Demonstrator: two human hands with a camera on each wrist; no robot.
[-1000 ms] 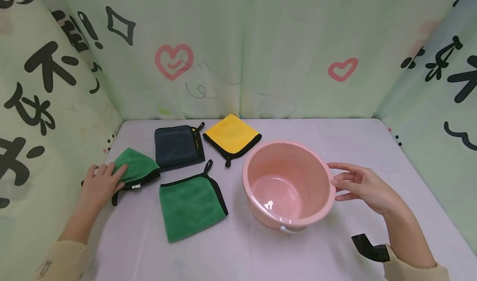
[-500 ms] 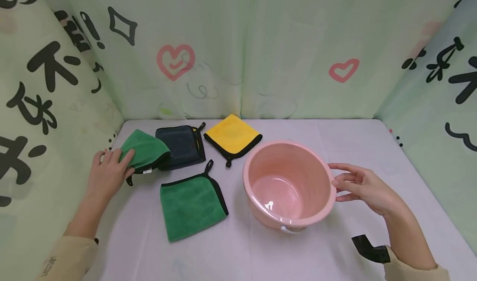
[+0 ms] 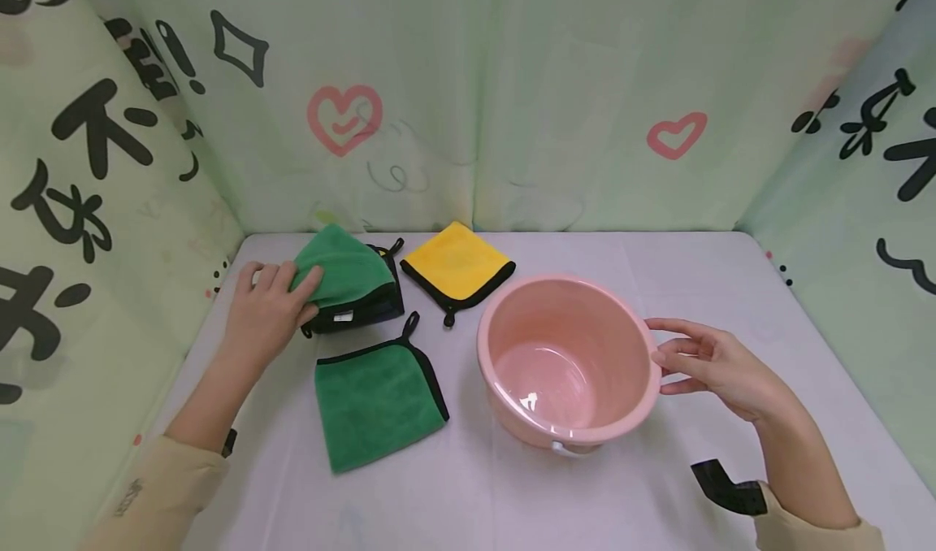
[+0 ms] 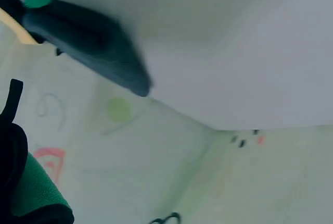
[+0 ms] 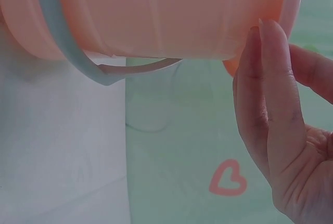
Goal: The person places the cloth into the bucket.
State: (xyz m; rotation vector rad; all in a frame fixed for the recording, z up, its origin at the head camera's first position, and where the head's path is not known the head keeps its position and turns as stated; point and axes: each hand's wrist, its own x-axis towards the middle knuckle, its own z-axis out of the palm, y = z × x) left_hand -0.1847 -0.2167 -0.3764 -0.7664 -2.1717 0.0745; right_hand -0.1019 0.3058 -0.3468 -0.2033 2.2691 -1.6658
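My left hand [image 3: 266,311] pinches the near left edge of a green cloth [image 3: 344,266] with black edging and a small white tag. The green cloth hangs over a dark blue-grey cloth [image 4: 88,47], which it mostly hides in the head view. In front lies a second green cloth [image 3: 380,409] with a black hem and a hanging loop. My right hand [image 3: 720,368] is at the right side of a pink bucket [image 3: 570,356]. Its fingertips [image 5: 270,36] touch the outer wall close to the rim, fingers fairly straight.
A folded yellow cloth [image 3: 457,266] with black trim lies at the back, left of the bucket. A pale handle [image 5: 67,47] hangs down the bucket's outside. A printed curtain [image 3: 556,112] encloses the back and sides of the white-covered table [image 3: 468,510].
My left hand has carried the green cloth rightward and away from me, from the table's left side to over the dark cloth. My right hand and the bucket stay put.
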